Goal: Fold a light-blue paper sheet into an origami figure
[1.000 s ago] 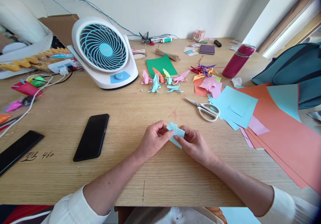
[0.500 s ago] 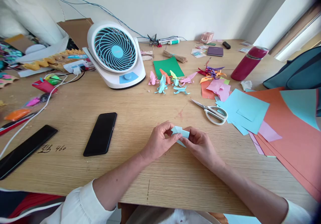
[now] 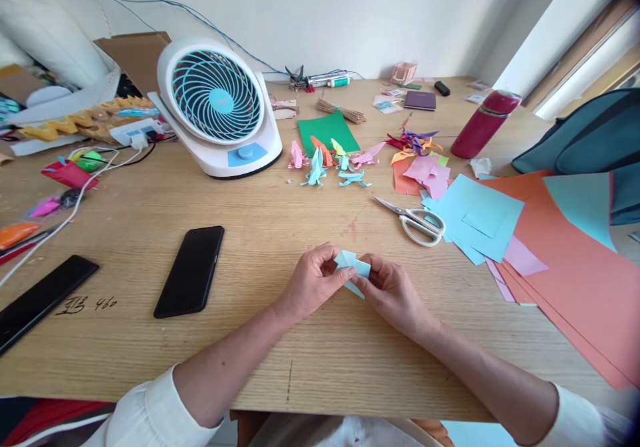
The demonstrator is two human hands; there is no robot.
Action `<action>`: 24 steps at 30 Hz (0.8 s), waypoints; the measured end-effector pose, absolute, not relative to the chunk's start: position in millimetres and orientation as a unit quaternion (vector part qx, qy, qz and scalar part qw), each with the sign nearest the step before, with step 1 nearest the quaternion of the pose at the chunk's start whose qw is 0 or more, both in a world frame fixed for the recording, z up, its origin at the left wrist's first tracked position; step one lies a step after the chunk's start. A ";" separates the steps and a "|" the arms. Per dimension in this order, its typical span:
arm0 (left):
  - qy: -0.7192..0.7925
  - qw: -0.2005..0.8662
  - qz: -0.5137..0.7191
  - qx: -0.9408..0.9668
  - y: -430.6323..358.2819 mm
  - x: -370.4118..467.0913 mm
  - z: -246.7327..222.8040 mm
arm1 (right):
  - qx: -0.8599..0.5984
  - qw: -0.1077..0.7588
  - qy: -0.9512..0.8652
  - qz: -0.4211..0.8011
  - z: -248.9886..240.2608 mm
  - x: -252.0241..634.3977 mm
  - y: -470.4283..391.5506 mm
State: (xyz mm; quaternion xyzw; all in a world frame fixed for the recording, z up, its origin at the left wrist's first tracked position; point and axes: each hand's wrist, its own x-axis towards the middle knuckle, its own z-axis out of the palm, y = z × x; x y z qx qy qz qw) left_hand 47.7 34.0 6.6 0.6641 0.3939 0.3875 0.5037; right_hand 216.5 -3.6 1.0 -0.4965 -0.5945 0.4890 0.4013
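A small folded light blue paper [image 3: 353, 285] is held between both hands, above the front middle of the wooden table [image 3: 260, 373]. My left hand [image 3: 314, 280] pinches its left side, thumb on top. On the right side, my right hand [image 3: 393, 290] grips it between thumb and fingers. The two thumbs are almost touching at the paper's middle. Beyond the hands stand several folded paper figures, among them a light blue one [image 3: 315, 168] and a pink one [image 3: 367, 156], beside a green sheet [image 3: 330, 132].
White-handled scissors [image 3: 421, 225] lie right of the hands, near blue sheets [image 3: 487, 213] and large orange sheets [image 3: 575, 280]. A black phone [image 3: 190, 272] lies to the left. Behind are a white fan [image 3: 220, 103] and a red bottle [image 3: 483, 127]; a teal bag [image 3: 590, 140] is at the right.
The camera view has shifted slightly, so most things appear a little further left. Both hands keep their hold on the blue paper, which is tilted slightly differently.
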 end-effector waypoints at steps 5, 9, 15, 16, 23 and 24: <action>0.375 0.551 0.392 0.634 35.0 47.6 7.3 | -0.488 0.406 -0.552 0.541 -3.8 215.5 -2.9; 0.378 0.563 0.383 0.628 35.5 46.7 7.6 | -0.476 0.405 -0.554 0.550 -6.3 215.9 -3.2; 0.402 0.583 0.377 0.597 36.6 44.2 8.4 | -0.476 0.354 -0.608 0.528 3.5 217.6 -5.0; 0.404 0.588 0.378 0.590 37.0 43.9 9.1 | -0.473 0.349 -0.613 0.528 4.6 217.9 -4.9; 0.396 0.585 0.382 0.596 36.5 44.7 18.4 | -0.461 0.389 -0.566 0.562 1.9 218.6 -1.3; 0.394 0.585 0.380 0.598 36.1 45.3 19.0 | -0.461 0.394 -0.559 0.566 1.1 218.6 -1.0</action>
